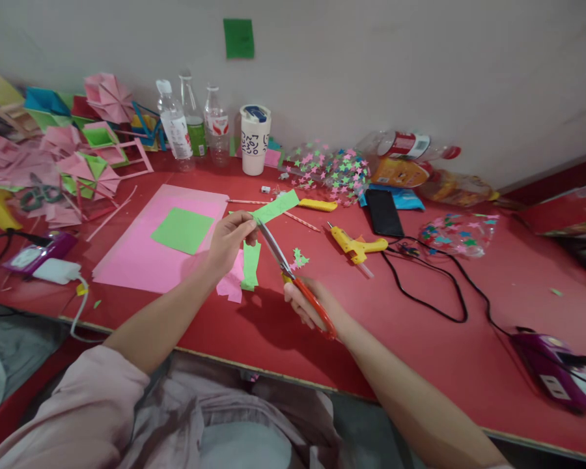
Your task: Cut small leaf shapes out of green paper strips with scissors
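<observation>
Pinched in my left hand (232, 241) is a green paper strip (277, 207), which sticks out to the right above the table. My right hand (310, 303) grips the red-handled scissors (315, 305). Their blades point up and left, with the tips at the strip close to my left fingertips. Below the blades lie a pink paper scrap (231, 280) and a green paper scrap (251, 264). Small green star cutouts (300, 258) rest just right of the scissors. A green square sheet (183, 230) lies on a larger pink sheet (131, 260) left of my hands.
A yellow glue gun (356, 246), black phone (383, 212) and yellow cutter (317, 205) lie to the right. Bottles (176, 127) and a white tumbler (254, 146) stand at the wall. Folded paper crafts (88, 172) pile up left. Black cords lead to purple power strips (557, 371).
</observation>
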The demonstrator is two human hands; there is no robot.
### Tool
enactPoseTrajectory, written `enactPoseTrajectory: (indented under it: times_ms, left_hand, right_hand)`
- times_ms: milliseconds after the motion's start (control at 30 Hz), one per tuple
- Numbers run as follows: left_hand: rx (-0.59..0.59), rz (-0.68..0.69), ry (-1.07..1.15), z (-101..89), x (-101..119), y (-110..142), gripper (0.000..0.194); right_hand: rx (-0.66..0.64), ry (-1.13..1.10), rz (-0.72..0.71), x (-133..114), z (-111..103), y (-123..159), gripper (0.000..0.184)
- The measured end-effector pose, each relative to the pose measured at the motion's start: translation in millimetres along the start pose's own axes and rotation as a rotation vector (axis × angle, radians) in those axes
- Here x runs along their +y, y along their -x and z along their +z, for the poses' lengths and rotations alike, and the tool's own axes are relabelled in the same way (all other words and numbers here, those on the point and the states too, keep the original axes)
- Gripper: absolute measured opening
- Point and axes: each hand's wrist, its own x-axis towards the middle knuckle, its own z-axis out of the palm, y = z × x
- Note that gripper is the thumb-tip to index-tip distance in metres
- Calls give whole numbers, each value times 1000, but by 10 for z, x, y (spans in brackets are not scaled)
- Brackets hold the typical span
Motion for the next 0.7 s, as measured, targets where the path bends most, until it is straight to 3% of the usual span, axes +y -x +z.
enactPoseTrajectory:
  times_ms: [133,700]
  left_hand:
    - [-3,0,13,1,4,-5,12]
    - [-17,-14,39,-19,19,-6,12]
  right_hand:
    - [36,1,46,-4,21,-7,44]
    - [31,-42,-2,-4,18,-16,44]
